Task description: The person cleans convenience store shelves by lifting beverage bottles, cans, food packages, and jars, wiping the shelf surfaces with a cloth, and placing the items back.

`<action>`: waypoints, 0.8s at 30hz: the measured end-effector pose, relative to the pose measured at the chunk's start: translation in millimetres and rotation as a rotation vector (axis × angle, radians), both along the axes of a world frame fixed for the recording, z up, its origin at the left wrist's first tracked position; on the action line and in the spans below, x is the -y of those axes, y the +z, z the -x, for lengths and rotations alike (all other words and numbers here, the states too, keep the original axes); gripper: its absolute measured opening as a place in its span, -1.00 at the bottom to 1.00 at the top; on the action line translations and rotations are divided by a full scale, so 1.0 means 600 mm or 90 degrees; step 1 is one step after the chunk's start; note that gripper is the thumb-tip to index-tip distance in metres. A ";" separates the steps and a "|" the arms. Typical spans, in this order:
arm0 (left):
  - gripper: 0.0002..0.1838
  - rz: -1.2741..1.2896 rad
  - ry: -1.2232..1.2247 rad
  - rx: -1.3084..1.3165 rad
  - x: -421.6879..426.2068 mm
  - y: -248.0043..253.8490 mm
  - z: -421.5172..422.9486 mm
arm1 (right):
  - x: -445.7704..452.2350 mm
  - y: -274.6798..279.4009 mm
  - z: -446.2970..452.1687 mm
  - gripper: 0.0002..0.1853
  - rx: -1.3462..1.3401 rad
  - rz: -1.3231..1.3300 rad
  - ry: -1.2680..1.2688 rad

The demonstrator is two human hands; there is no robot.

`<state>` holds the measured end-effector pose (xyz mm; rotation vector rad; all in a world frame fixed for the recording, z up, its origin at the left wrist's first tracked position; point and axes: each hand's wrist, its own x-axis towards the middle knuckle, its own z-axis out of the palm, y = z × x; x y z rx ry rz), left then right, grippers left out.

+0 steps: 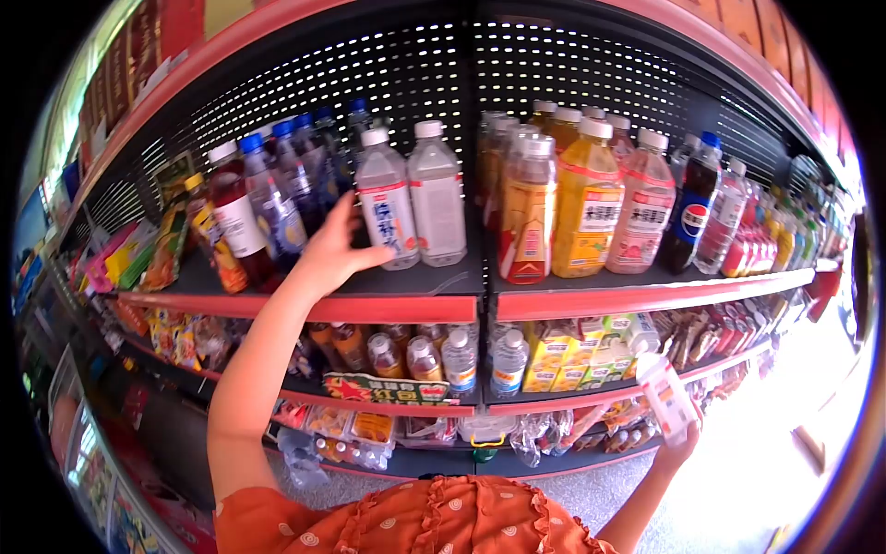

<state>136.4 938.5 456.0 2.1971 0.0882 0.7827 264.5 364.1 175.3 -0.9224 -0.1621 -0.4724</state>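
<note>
Black metal shelving (544,69) curves across this shop, its perforated back panel (397,60) dotted with small holes and its tiers edged by red strips (637,290). Under the lowest tier lies a pale, speckled floor (563,484). White glare (766,434) washes out the right side, while orange panels (784,42) stand at the upper right.

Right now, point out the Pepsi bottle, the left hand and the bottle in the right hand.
Pepsi bottle (693,219): head view, on its label.
Left hand (334,252): head view, back of the hand.
Bottle in the right hand (665,397): head view, on its label.
</note>
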 end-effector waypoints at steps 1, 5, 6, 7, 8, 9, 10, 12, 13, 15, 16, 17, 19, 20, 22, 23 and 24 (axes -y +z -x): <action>-0.02 -0.062 0.048 0.097 0.029 0.000 0.033 | 0.021 -0.009 0.017 -0.37 0.017 -0.023 0.032; -0.65 -0.126 -0.084 0.220 0.146 -0.024 0.127 | 0.003 0.049 0.091 -0.28 0.121 -0.139 0.163; -0.73 -0.026 -0.236 0.221 0.171 -0.047 0.125 | -0.037 0.090 0.111 -0.25 0.130 -0.171 0.172; -0.72 -0.138 -0.310 0.161 0.191 -0.054 0.124 | -0.065 0.102 0.116 -0.27 0.098 -0.240 0.134; -0.62 -0.113 -0.332 0.055 0.226 -0.061 0.128 | -0.106 0.137 0.124 -0.30 0.132 -0.277 0.218; -0.45 -0.134 -0.353 -0.017 0.255 -0.063 0.122 | -0.148 0.169 0.132 -0.33 0.115 -0.294 0.253; -0.25 -0.107 -0.385 -0.062 0.273 -0.081 0.112 | -0.191 0.199 0.142 -0.32 0.135 -0.328 0.311; 0.09 -0.056 -0.391 -0.089 0.294 -0.113 0.099 | -0.268 0.252 0.159 -0.31 0.166 -0.275 0.436; 0.12 -0.075 -0.456 -0.079 0.298 -0.108 0.076 | -0.296 0.255 0.157 -0.31 0.158 -0.237 0.476; 0.02 0.153 -0.509 0.139 0.310 -0.105 0.074 | -0.363 0.277 0.169 -0.30 0.112 -0.208 0.553; -0.03 0.305 -0.562 0.227 0.316 -0.098 0.077 | -0.400 0.283 0.170 -0.28 0.096 -0.128 0.490; -0.06 0.282 -0.531 0.222 0.291 -0.099 0.083 | -0.413 0.306 0.174 -0.34 0.064 -0.155 0.623; -0.09 0.397 -0.431 0.272 0.262 -0.087 0.113 | -0.427 0.359 0.157 -0.47 0.000 -0.095 0.891; -0.17 0.409 -0.361 0.218 0.237 -0.065 0.135 | -0.443 0.383 0.153 -0.50 0.105 0.106 0.730; -0.27 0.350 -0.329 0.287 0.193 -0.020 0.147 | -0.468 0.446 0.139 -0.53 0.267 0.388 0.439; -0.29 0.347 -0.298 0.233 0.160 -0.004 0.150 | -0.477 0.474 0.124 -0.53 0.324 0.478 0.319; -0.30 0.328 -0.271 0.211 0.136 0.011 0.150 | -0.489 0.515 0.118 -0.53 0.383 0.544 0.214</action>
